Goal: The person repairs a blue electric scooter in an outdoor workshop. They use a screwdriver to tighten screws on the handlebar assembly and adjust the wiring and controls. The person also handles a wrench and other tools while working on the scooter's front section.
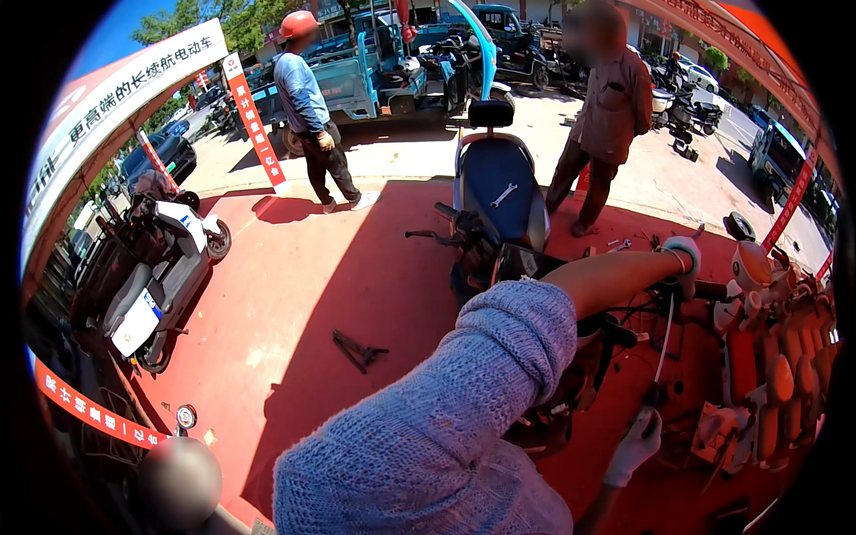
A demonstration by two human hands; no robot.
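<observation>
My left arm, in a rolled grey-blue knit sleeve, stretches across a dark scooter (522, 259). My left hand (685, 257), in a pale glove, is curled beside a black handlebar grip (711, 291); what lies in its fingers is hidden. Lower down, my right hand (637, 443), also in a pale glove, is closed on the dark handle of a long screwdriver (665, 343). Its thin silver shaft points up toward the left hand. An open-ended wrench (504, 195) rests on the scooter's dark blue seat (497, 174).
Black metal pieces (358, 349) lie on the red floor (303, 303), and small tools (619, 245) lie beyond the scooter. A red-helmeted person (303, 98) and another person (608, 116) stand nearby. White scooters are parked at left (160, 276) and right (752, 266).
</observation>
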